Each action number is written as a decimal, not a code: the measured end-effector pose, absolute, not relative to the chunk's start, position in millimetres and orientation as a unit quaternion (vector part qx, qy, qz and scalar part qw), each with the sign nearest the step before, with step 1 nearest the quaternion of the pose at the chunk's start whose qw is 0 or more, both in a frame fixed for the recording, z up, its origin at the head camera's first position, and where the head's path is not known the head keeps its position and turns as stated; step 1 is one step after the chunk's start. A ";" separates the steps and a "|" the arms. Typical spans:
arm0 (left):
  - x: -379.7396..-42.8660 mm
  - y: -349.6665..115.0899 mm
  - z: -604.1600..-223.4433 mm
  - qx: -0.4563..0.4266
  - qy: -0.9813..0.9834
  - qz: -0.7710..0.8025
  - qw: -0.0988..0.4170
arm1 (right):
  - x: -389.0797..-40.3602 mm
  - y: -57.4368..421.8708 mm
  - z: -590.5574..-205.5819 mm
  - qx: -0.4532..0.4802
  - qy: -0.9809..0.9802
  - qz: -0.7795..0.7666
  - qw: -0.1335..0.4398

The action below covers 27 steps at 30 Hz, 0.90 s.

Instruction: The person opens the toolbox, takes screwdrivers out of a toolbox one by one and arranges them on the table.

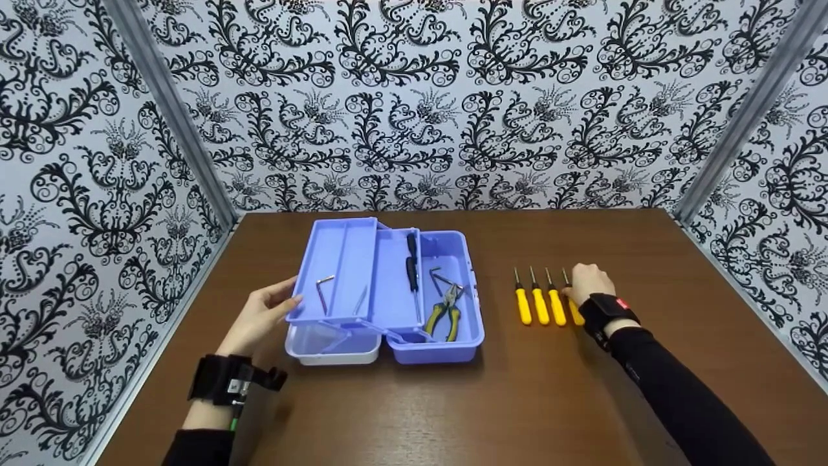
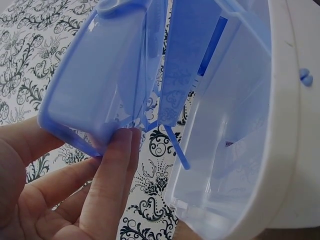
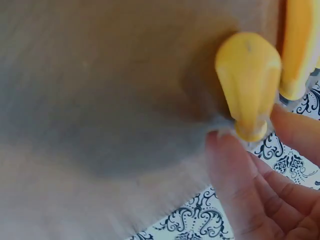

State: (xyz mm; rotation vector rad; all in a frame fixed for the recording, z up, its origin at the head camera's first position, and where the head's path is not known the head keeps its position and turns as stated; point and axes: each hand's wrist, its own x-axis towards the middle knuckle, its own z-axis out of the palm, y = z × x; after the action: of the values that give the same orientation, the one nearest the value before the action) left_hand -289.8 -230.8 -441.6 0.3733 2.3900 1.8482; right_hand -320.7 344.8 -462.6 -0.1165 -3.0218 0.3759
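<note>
On the left of the table stands a lavender toolbox [image 1: 432, 353] with its tiers fanned out. My left hand [image 1: 264, 317] holds the outer corner of its upper tray [image 1: 339, 259]; the left wrist view shows fingertips [image 2: 120, 145] against the tray's end. At the right, several yellow-handled screwdrivers [image 1: 539, 307] lie in a row, tips pointing away. My right hand [image 1: 592, 285] is over the rightmost screwdriver [image 3: 249, 75]. Its thumb and a finger stand on either side of the handle's neck, loosely spread; the thumb is blurred and firm contact is not visible.
Pliers [image 1: 446, 315] and an L-shaped hex key [image 1: 442, 276] lie in the deep compartment. Black-handled screwdrivers [image 1: 412, 272] rest in the middle tray. The upper tray holds another hex key [image 1: 322, 294] and a thin pointed piece [image 1: 360, 299]. A whitish lid [image 1: 333, 358] lies beneath the trays. Patterned walls [image 1: 414, 129] enclose the brown table [image 1: 446, 414].
</note>
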 end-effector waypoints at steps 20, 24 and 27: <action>-288.9 -231.1 -440.4 0.123 0.791 0.598 0.044 | -318.4 333.2 -458.0 -0.033 -0.994 0.083 0.062; -288.6 -231.8 -439.7 0.121 0.795 0.592 0.047 | -318.3 327.7 -459.4 -0.006 -0.991 0.110 0.073; -288.7 -232.3 -439.3 0.119 0.800 0.586 0.049 | -319.0 322.8 -460.8 0.018 -0.988 0.124 0.087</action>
State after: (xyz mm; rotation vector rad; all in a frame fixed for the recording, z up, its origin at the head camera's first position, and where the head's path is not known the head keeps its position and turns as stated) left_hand -288.7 -232.3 -439.3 0.3617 2.4381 1.7867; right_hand -319.0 322.8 -460.8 0.0549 -2.9432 0.3684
